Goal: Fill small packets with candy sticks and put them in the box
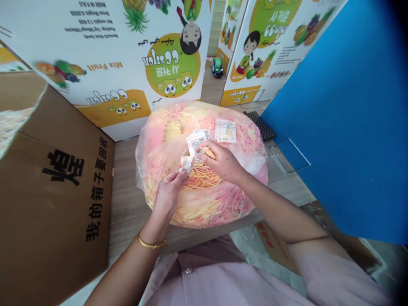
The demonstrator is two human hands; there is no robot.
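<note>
A big clear plastic bag (204, 204) full of pink, yellow and orange candy sticks lies in front of me on a wooden surface. My left hand (168, 191) pinches a small printed sachet (186, 163) above the bag. My right hand (219, 159) is closed on a few orange sticks (208, 152) and touches a white printed packet (196, 141). Another small stack of printed packets (225, 131) rests on top of the bag, just beyond my right hand.
A brown cardboard box (54, 191) with black characters stands at the left. White fruit-printed cartons (111, 63) rise behind the bag. A blue panel (350, 127) walls off the right side. A green tape roll (217, 66) lies far back.
</note>
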